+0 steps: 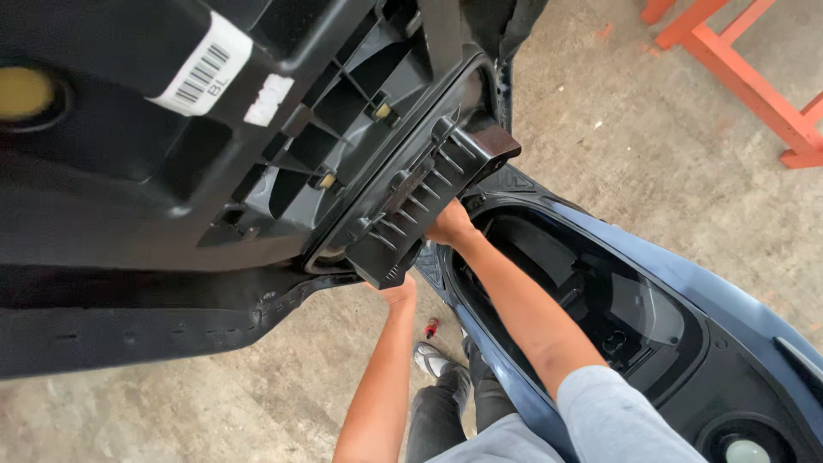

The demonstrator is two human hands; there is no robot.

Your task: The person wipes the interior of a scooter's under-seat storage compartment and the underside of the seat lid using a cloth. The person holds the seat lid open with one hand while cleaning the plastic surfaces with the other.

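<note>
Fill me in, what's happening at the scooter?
A person has the scooter's black seat tipped up, underside facing the camera. Both hands reach under its hinge end: the left hand below the ribbed bracket, the right hand at the front of the open storage compartment. Fingers are hidden, so grip is unclear.

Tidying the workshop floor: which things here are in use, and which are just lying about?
In use:
- raised scooter seat
- open storage compartment
- left hand, right hand, both at the seat's hinge end

Lying about:
- red-handled tool on floor
- orange frame
</note>
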